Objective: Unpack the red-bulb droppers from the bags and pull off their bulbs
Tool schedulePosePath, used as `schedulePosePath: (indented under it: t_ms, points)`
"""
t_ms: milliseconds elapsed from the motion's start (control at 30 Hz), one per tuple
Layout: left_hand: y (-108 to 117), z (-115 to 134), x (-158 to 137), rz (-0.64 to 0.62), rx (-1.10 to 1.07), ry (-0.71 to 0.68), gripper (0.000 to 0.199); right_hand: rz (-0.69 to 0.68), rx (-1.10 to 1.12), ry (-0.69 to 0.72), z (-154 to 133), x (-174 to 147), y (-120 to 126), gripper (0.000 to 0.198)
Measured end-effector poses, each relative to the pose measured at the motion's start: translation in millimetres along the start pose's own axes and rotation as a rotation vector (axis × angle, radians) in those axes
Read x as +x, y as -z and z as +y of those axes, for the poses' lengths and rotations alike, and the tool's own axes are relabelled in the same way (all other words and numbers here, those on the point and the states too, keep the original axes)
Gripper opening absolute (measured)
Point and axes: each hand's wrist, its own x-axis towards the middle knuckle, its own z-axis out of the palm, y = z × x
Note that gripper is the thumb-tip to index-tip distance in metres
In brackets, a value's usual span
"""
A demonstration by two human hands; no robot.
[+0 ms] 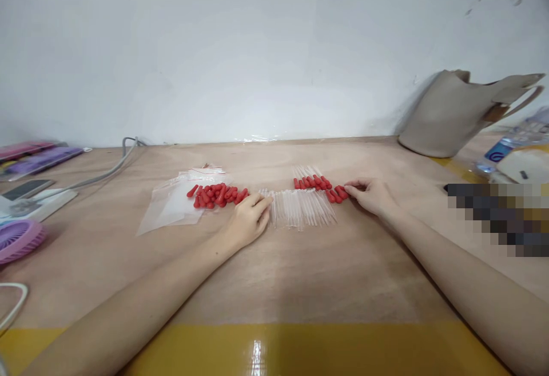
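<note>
My left hand (pixel 249 218) rests at the left end of a row of thin clear dropper tubes (pixel 295 209). Its fingers are curled with the tips together against the tubes; what lies between them is hidden. Just left of it is a heap of loose red rubber bulbs (pixel 210 196). My right hand (pixel 368 194) pinches the outermost red bulb at the right of a small group (pixel 335 194). Behind the row, several droppers with red bulbs fitted (pixel 312 182) lie side by side, their clear stems pointing toward the wall.
Clear zip bags (pixel 171 207) lie under and beside the loose bulbs. To the left are a purple fan (pixel 21 240), a grey cable (pixel 100 177) and a phone (pixel 29 189). A beige bag-shaped container (pixel 446 115) and a plastic bottle (pixel 508 142) stand at right.
</note>
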Motion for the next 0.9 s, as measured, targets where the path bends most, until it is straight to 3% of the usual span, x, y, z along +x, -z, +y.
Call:
schedulePosePath:
  t_ms: [100,300,500,633,733,833,900]
  points:
    - [6,7,1,-0.048,-0.066,0.027,0.028,-0.030,0.003,0.024,1,-1,1,0.024]
    - [14,8,1,-0.221,-0.096,-0.046,0.055,-0.030,-0.053,0.030,3,2,3,0.031]
    - [14,4,-2,-0.299,-0.140,0.012,0.043,-0.026,-0.049,0.084,4,2,1,0.036]
    - [14,3,-3,-0.277,-0.160,0.000,0.042,0.003,-0.053,0.080,6,3,0,0.036]
    - [13,2,-3,-0.227,-0.173,-0.033,0.043,0.104,-0.097,0.096,2,0,0,0.033]
    - [12,1,-3,-0.162,-0.182,-0.047,0.041,0.226,-0.138,0.238,-10,-6,-1,0.028]
    - [12,2,-4,-0.130,-0.175,-0.038,0.037,0.221,-0.157,0.366,-22,-10,-4,0.027]
